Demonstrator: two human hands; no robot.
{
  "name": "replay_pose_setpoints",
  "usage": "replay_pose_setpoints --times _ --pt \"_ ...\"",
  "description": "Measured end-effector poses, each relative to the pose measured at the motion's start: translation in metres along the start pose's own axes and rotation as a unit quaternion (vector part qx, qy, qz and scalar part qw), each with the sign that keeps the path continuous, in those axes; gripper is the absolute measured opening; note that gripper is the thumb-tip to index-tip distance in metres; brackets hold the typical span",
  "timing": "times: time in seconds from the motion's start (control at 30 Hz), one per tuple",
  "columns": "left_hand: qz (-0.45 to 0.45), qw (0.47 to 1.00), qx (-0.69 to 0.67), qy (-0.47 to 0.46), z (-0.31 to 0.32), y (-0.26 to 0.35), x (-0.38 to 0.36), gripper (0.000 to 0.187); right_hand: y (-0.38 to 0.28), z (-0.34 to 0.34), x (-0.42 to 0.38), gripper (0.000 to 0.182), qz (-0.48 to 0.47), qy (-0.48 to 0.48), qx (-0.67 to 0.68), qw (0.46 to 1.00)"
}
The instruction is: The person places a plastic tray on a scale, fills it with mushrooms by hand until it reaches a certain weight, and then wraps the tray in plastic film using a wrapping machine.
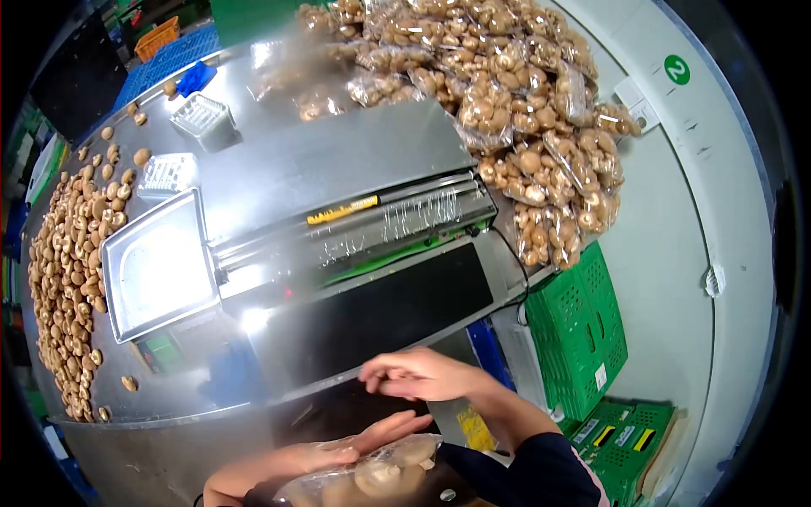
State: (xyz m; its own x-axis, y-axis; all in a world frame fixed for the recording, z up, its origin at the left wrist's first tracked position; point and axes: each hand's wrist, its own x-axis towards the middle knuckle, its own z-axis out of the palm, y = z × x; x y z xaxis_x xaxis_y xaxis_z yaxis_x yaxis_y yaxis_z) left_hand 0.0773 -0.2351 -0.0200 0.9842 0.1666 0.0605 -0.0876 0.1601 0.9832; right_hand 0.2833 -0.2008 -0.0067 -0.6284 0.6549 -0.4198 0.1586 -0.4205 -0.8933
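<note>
Wrapped mushroom tray sits at bottom of view, just below front edge of the wrapping machine, w/ left hand flat & open against its top-left side, fingers straight, not gripping. Right hand hovers just above tray near machine's dark front plate, fingers loosely curled, nothing seen in it. Loose mushrooms lie left of machine by the scale pan; bagged packs piled behind-right, green crates right of it.
</note>
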Motion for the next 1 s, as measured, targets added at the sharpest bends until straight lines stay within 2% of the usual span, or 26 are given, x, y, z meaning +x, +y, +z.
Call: replay_pose_setpoints --times 0.07,0.13,0.17,0.2,0.27,0.3,0.33,0.37,0.4,0.43,0.47,0.5,0.53,0.6,0.7,0.77,0.8,0.87,0.93,1.0 --pt "-0.038 0.997 -0.040 0.044 0.001 -0.005 0.000 0.044 -0.015 -0.016 -0.019 0.047 -0.089 -0.134 -0.007 0.987" --pt "-0.081 0.982 -0.104 0.137 0.000 -0.009 -0.002 0.040 -0.022 -0.003 -0.017 0.047 -0.042 -0.182 -0.137 0.973" --pt "-0.100 0.963 -0.148 0.200 0.000 -0.012 -0.003 0.038 -0.035 0.004 -0.010 0.045 0.090 -0.172 -0.120 0.974" --pt "-0.111 0.937 -0.193 0.268 -0.001 -0.013 -0.005 0.036 -0.013 0.011 -0.001 0.036 0.078 -0.110 -0.049 0.990" --pt "-0.112 0.838 -0.324 0.424 0.001 -0.011 -0.006 0.033 0.004 0.011 0.019 0.031 0.124 -0.060 0.043 0.990" --pt "-0.094 0.767 -0.389 0.501 0.000 -0.008 -0.009 0.031 0.011 0.008 0.029 0.041 0.091 -0.053 0.079 0.991" --pt "-0.067 0.699 -0.434 0.565 -0.002 -0.006 -0.015 0.030 0.006 0.003 0.036 0.051 0.076 0.001 0.062 0.995" --pt "-0.038 0.639 -0.459 0.616 -0.006 -0.002 -0.025 0.028 -0.006 -0.007 0.045 0.061 0.101 0.076 0.008 0.992" --pt "-0.012 0.610 -0.444 0.656 -0.012 0.002 -0.040 0.027 -0.019 -0.020 0.054 0.062 0.075 0.149 0.003 0.986" --pt "-0.016 0.683 -0.387 0.620 -0.017 -0.009 -0.070 0.021 -0.046 -0.035 0.063 0.063 0.058 0.228 -0.024 0.972" --pt "0.012 0.676 -0.251 0.693 -0.024 0.012 -0.071 0.019 -0.054 -0.059 0.082 0.063 0.048 0.312 0.030 0.948" --pt "-0.014 0.686 -0.067 0.724 -0.028 0.028 -0.085 0.018 -0.075 -0.083 0.094 0.057 -0.068 0.309 0.118 0.941" --pt "0.056 0.640 -0.033 0.766 -0.024 0.050 -0.087 0.012 -0.095 -0.107 0.107 0.052 -0.181 0.281 0.206 0.920" --pt "0.152 0.563 0.073 0.809 -0.018 0.090 -0.098 0.009 -0.147 -0.123 0.119 0.044 -0.267 0.209 0.297 0.893" --pt "0.161 0.534 0.200 0.806 -0.015 0.109 -0.129 0.008 -0.154 -0.109 0.150 0.044 -0.311 0.198 0.186 0.911" --pt "0.138 0.531 0.250 0.798 -0.014 0.110 -0.147 0.008 -0.138 -0.076 0.158 0.042 -0.249 0.117 0.118 0.954" --pt "0.127 0.528 0.275 0.794 -0.014 0.110 -0.154 0.007 -0.127 -0.057 0.158 0.039 -0.202 0.062 0.125 0.969" --pt "0.107 0.526 0.311 0.785 -0.009 0.111 -0.168 0.007 -0.111 -0.017 0.157 0.034 -0.119 0.021 0.062 0.991" --pt "0.091 0.526 0.334 0.777 -0.005 0.112 -0.179 0.007 -0.095 0.015 0.152 0.030 -0.094 -0.034 0.017 0.995" --pt "0.073 0.532 0.348 0.768 0.000 0.112 -0.188 0.007 -0.083 0.041 0.149 0.029 -0.113 -0.081 -0.020 0.990"
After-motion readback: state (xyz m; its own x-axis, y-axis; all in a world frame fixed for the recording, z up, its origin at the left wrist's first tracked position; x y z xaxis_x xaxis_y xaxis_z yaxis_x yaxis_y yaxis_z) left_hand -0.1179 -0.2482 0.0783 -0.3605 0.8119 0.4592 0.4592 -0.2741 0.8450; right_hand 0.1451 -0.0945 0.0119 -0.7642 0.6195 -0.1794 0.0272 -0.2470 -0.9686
